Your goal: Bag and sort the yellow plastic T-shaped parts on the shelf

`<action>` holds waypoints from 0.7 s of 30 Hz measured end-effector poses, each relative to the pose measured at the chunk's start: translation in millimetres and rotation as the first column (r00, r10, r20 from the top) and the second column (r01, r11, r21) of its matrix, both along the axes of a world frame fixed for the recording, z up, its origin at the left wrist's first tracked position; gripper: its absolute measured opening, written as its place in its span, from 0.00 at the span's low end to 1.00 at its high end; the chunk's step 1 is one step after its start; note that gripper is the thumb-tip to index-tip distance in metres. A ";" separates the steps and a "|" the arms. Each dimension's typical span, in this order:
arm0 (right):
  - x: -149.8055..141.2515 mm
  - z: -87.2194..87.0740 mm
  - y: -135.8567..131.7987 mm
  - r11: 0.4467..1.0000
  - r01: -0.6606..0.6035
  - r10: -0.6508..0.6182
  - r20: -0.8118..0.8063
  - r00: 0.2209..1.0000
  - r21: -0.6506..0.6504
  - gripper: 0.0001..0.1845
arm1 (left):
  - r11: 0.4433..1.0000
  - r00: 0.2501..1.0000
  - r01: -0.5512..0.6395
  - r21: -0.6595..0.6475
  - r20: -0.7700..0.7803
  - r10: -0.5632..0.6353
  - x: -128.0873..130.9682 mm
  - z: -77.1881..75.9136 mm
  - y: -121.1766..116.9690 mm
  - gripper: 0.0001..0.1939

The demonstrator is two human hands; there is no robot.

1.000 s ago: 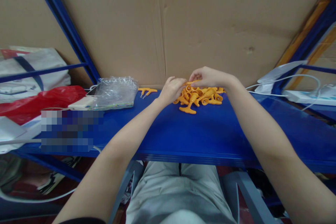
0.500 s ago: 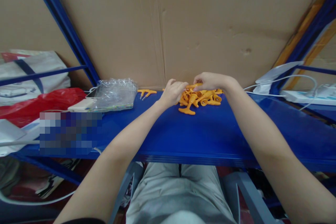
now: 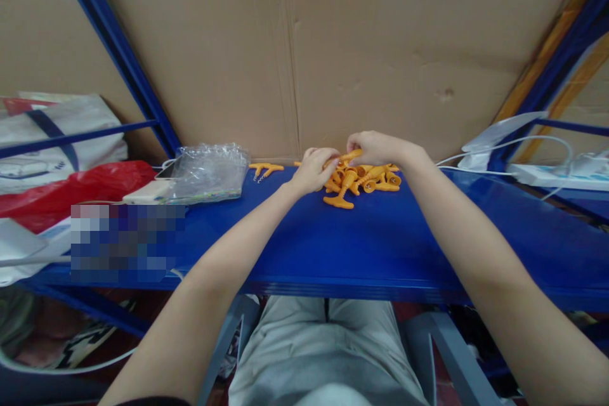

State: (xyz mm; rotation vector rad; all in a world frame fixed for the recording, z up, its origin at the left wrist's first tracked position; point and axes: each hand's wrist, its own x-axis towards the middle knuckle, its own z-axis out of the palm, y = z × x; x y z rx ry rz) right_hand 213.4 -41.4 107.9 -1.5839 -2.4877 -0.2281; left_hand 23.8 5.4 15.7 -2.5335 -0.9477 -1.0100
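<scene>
Above a pile of orange T-handled corkscrews (image 3: 346, 179), my two hands meet at one orange corkscrew (image 3: 351, 156). My right hand (image 3: 373, 147) pinches its right end with bent fingers. The fingers of my left hand (image 3: 314, 170) are closed round its left end, which they mostly hide. Several pieces in the pile show round, hollow ends. Left of my left hand, two corkscrews (image 3: 266, 169) with bare metal spirals lie near the back of the blue shelf (image 3: 352, 254). Another orange tip shows just behind my left hand.
A clear plastic bag (image 3: 209, 171) lies on the left, beside a red plastic bag (image 3: 104, 184) and a white cloth bag (image 3: 57, 139). Cardboard (image 3: 295, 51) closes off the back. White cables and a power strip (image 3: 561, 176) are at the right.
My right hand has shifted slightly left, toward my left hand, and the orange corkscrew has tilted a little. My left hand's fingers have curled further in. The pile looks unchanged.
</scene>
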 end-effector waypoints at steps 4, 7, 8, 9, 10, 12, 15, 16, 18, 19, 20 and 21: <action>-8.4 -2.8 -3.6 0.999 0.010 -0.010 -0.008 1.000 -0.032 0.12 | 0.997 0.997 -0.054 0.052 -0.055 0.057 1.9 0.6 -1.5 0.16; -9.9 -6.1 -3.4 0.996 0.028 -0.024 0.049 0.999 -0.091 0.12 | 0.987 0.992 -0.069 0.142 -0.096 0.083 1.1 -0.9 -4.9 0.16; -10.0 -7.3 -2.9 0.994 0.034 -0.026 0.072 0.997 -0.100 0.13 | 0.983 0.992 -0.070 0.171 -0.095 0.088 1.1 -1.6 -5.8 0.16; -10.2 -8.3 -2.4 0.994 0.040 -0.031 0.091 0.995 -0.098 0.13 | 0.978 0.992 -0.073 0.194 -0.087 0.091 1.4 -2.3 -6.5 0.17; -10.6 -9.4 -1.9 0.996 0.045 -0.037 0.105 0.994 -0.082 0.13 | 0.974 0.992 -0.079 0.211 -0.076 0.097 1.9 -2.8 -7.2 0.17; -12.4 -11.4 -1.0 0.998 0.054 -0.051 0.125 0.991 -0.024 0.14 | 0.970 0.991 -0.107 0.220 -0.057 0.122 3.7 -3.0 -8.5 0.17; -16.7 -15.5 0.4 0.997 0.035 -0.044 0.145 0.988 0.063 0.16 | 0.969 0.982 -0.168 0.184 -0.052 0.180 6.2 -1.5 -10.7 0.15; -18.0 -17.3 1.2 0.996 0.020 -0.032 0.146 0.989 0.088 0.17 | 0.968 0.979 -0.183 0.169 -0.055 0.195 6.5 -0.8 -11.2 0.15; -20.0 -21.5 3.4 0.990 -0.011 -0.009 0.141 0.990 0.143 0.18 | 0.969 0.976 -0.198 0.149 -0.055 0.208 5.8 0.2 -10.8 0.15; -20.6 -23.9 4.9 0.985 -0.018 -0.005 0.135 0.991 0.170 0.18 | 0.969 0.977 -0.198 0.145 -0.050 0.207 4.8 0.2 -9.9 0.14; -20.9 -26.3 6.6 0.981 -0.019 -0.006 0.130 0.992 0.194 0.18 | 0.970 0.979 -0.194 0.146 -0.041 0.202 3.7 0.0 -8.5 0.14; -20.9 -28.6 8.5 0.976 -0.018 -0.009 0.125 0.992 0.216 0.18 | 0.971 0.981 -0.187 0.151 -0.030 0.193 2.3 -0.6 -6.8 0.14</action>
